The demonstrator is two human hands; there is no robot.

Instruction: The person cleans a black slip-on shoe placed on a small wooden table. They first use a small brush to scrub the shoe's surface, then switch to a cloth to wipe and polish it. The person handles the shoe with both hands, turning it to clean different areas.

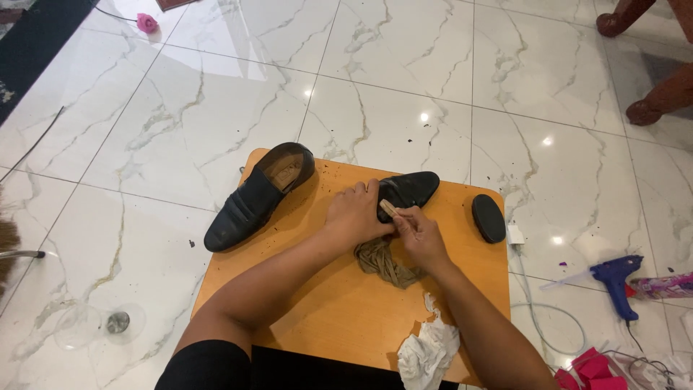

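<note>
Shoe (408, 191) is pressed onto the desk (325, 303) by the left hand (354, 213), fingers curled over it; a small wooden piece (388, 209) is pinched in the right hand (419, 235) at its heel.

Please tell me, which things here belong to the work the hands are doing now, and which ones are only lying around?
In use: left hand pressing on the black shoe; right hand holding a small wooden stick against it; brown rag under the hands.

Lying about: second shoe, oval brush, white cloth, blue glue gun on the floor, pink flower.
</note>
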